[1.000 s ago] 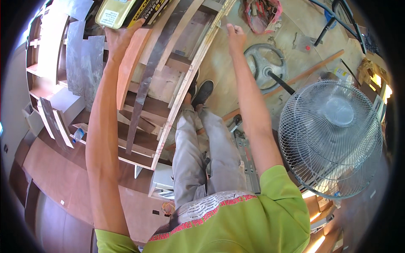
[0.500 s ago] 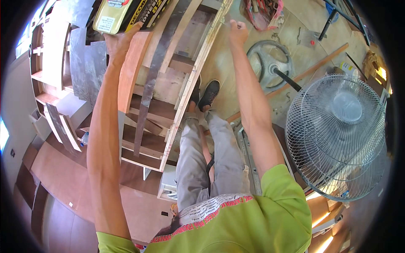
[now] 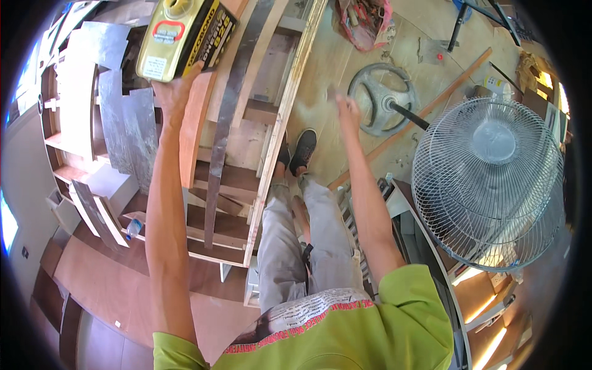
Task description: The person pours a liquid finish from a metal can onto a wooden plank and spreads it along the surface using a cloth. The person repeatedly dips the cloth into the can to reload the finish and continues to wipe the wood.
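Observation:
A rectangular metal tin (image 3: 161, 52) with gold top and black-and-yellow side stands at the upper left, its round spout hole uncovered beside a red handle. My left hand (image 3: 176, 89) is closed on its near bottom edge, the thumb along the labelled side; most fingers are hidden. Beyond the wooden frame, my right hand (image 3: 348, 112) hovers over the floor, fingers curled. A small greyish flat end (image 3: 333, 94) sticks out from it, blurred, so its kind is unclear. Below the tin lies a reddish-brown wood panel (image 3: 198, 123), with a long dark strip (image 3: 225, 117) beside it.
The slatted wooden frame (image 3: 280, 132) runs past my feet. On my right stand a fan with a wire cage (image 3: 487, 179) and its round base (image 3: 383, 98). A wood batten (image 3: 425, 111) and a pink bag (image 3: 365, 24) lie on the floor. Grey sheets (image 3: 126, 117) lie left.
My right hand has come down and nearer to my body. The view has shifted, bringing the tin's top and spout into sight. My left hand stays on the tin.

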`<action>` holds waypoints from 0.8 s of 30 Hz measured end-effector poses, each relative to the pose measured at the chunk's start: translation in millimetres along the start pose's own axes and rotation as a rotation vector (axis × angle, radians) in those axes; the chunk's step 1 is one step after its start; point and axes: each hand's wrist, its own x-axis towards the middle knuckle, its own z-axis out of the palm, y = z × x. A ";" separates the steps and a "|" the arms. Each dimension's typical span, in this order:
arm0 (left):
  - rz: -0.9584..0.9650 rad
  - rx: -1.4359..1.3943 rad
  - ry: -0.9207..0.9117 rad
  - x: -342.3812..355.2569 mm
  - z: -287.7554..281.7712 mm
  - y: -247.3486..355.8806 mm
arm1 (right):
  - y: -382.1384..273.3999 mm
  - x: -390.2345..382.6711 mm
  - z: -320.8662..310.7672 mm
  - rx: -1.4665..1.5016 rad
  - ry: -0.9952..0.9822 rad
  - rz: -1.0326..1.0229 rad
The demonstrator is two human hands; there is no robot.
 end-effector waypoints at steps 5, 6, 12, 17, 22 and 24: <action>0.012 -0.011 0.013 4.1 -14.0 4.0 | 5.1 -117.4 -30.8 0.140 -0.202 0.294; 0.005 0.012 -0.014 11.0 -14.8 6.2 | 7.6 -128.9 -30.6 0.206 -0.197 0.277; 0.103 0.363 -0.272 64.9 -45.7 42.2 | -15.7 -150.6 -1.3 0.436 -0.356 0.188; 0.140 0.658 -0.605 63.6 -70.7 82.7 | -90.9 -145.7 -1.4 0.400 -0.550 0.036; 0.096 0.896 -0.706 19.1 -97.9 114.9 | -127.4 -135.4 1.3 0.414 -0.565 0.020; 0.095 0.902 -0.766 -3.6 -112.1 111.5 | -106.2 -122.9 18.5 0.346 -0.538 -0.044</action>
